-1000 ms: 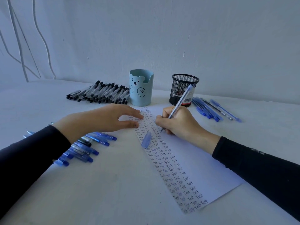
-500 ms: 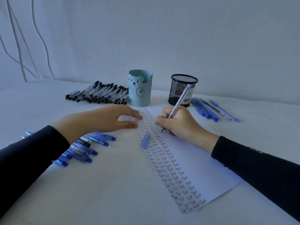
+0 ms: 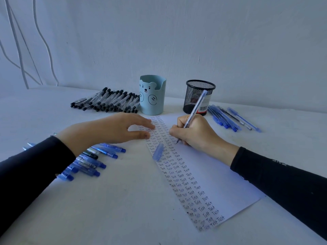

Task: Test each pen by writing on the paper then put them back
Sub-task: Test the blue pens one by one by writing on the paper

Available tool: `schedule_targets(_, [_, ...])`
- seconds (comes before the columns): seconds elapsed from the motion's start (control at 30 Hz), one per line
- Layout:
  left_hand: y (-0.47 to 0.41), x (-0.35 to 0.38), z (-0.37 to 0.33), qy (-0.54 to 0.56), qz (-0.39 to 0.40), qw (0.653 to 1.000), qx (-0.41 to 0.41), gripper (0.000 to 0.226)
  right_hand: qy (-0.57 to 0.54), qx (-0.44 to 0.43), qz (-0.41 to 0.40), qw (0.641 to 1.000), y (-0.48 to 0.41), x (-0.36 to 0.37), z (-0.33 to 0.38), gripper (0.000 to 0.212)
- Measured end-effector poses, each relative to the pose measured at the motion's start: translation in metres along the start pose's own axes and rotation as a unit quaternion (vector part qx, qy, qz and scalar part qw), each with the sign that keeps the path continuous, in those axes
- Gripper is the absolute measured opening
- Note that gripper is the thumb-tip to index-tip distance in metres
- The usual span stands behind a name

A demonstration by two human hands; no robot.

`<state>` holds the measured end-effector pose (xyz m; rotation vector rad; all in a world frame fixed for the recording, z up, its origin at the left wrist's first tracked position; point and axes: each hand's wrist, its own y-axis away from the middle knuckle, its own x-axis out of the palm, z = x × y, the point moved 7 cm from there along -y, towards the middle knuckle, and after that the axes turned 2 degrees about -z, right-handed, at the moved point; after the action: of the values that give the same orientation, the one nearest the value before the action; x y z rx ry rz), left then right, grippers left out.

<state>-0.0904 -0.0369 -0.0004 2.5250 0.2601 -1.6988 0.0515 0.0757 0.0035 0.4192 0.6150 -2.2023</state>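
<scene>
Spreading across the near ground, a white table runs back to a plain pale wall, where thin white cables hang at far left. A paper lies slantwise on the table, from near right to the far middle.

The right hand grips a pen, fingers curled tight round its lower barrel. The tip is down on the paper's far part, and the top leans away toward a black mesh cup. The left hand lies flat with fingers straight, fingertips pressing the paper's far left corner. A blue cap lies on the paper, just nearer than the hands.

A pale blue bear cup stands left of the mesh cup, with black-capped pens in a row to its left. Blue pens lie right of the mesh cup, and click pens lie under the left forearm.

"Test" is written over and over in columns down the paper's left edge. A barcode label shows at the mesh cup's base, its digits too small to read. Pale lettering on the right sleeve cannot be read.
</scene>
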Motion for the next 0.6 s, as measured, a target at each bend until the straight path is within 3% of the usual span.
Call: schedule_targets(0.6, [0.0001,0.0006,0.0009,0.009,-0.001,1.0,0.001,0.053,0.008,-0.006,-0.012,1.0,-0.0016,-0.0028,-0.001,0.037])
